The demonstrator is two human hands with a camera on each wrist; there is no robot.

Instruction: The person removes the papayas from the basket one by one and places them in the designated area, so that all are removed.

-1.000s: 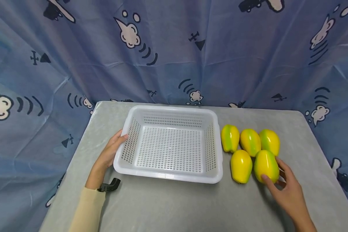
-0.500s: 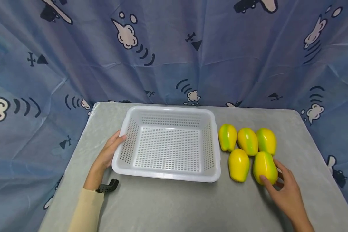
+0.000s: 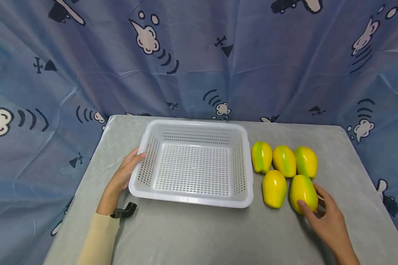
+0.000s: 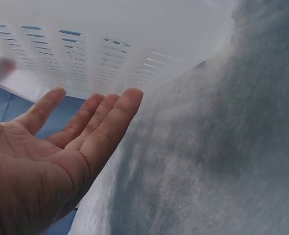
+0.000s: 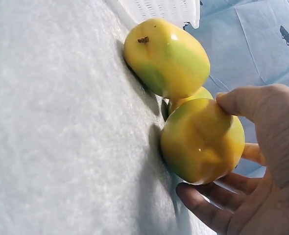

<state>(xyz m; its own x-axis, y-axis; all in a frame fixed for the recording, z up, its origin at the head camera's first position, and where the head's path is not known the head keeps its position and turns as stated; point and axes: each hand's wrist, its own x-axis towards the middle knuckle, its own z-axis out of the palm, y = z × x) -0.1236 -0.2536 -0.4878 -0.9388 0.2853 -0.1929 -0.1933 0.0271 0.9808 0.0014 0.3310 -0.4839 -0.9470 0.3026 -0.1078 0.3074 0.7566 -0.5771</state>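
Observation:
A white plastic basket (image 3: 192,169) with a slotted floor and walls sits left of centre in the head view. My left hand (image 3: 126,171) holds its left side, thumb over the rim. In the left wrist view the fingers (image 4: 110,127) reach along the outside of the basket wall (image 4: 95,54). To the right, my right hand (image 3: 328,215) grips a glossy yellow-green mango (image 3: 303,193) between thumb and fingers. The right wrist view shows this mango (image 5: 201,142) with the thumb on top and fingers below. Whether it is off the table cannot be told.
Several other mangoes stand close by: one (image 3: 274,188) in the front row and a back row with a left one (image 3: 262,157), a middle one (image 3: 284,161) and a right one (image 3: 306,162). The grey-covered table (image 3: 212,235) meets a blue patterned curtain (image 3: 192,66) behind.
The gripped mango has shifted slightly toward the near side of the table, away from the back row, along with my right hand. The basket and left hand stay in place.

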